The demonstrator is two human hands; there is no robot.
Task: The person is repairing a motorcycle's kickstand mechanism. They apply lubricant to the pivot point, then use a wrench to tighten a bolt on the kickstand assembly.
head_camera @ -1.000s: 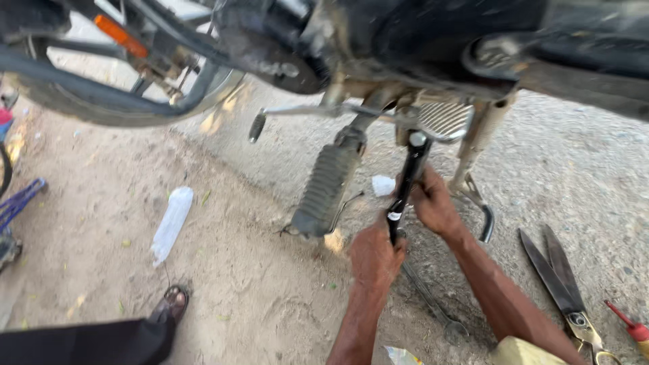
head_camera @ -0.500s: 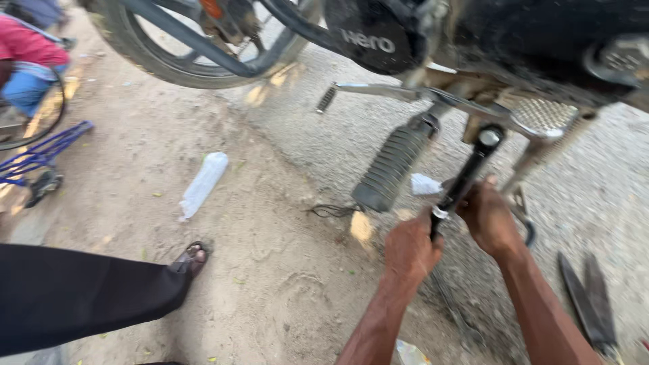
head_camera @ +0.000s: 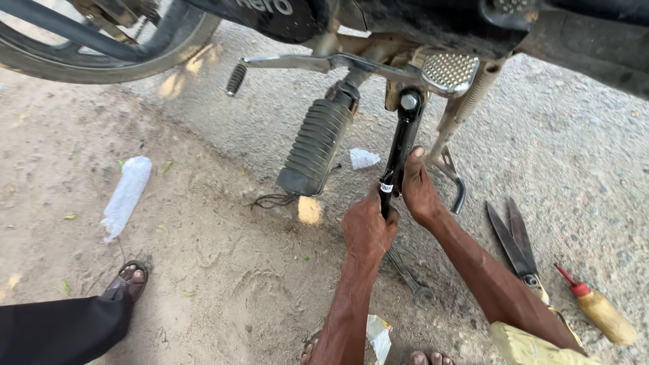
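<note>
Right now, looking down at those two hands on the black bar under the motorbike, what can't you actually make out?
- Head view: the lower end of the black metal stand bar is covered by the left hand and right hand.
- The steel spanner on the ground is half hidden under the left forearm.
- The grey metal shears lose their handles behind the right forearm.
- The spoked rear wheel is cut off by the top edge.
</note>
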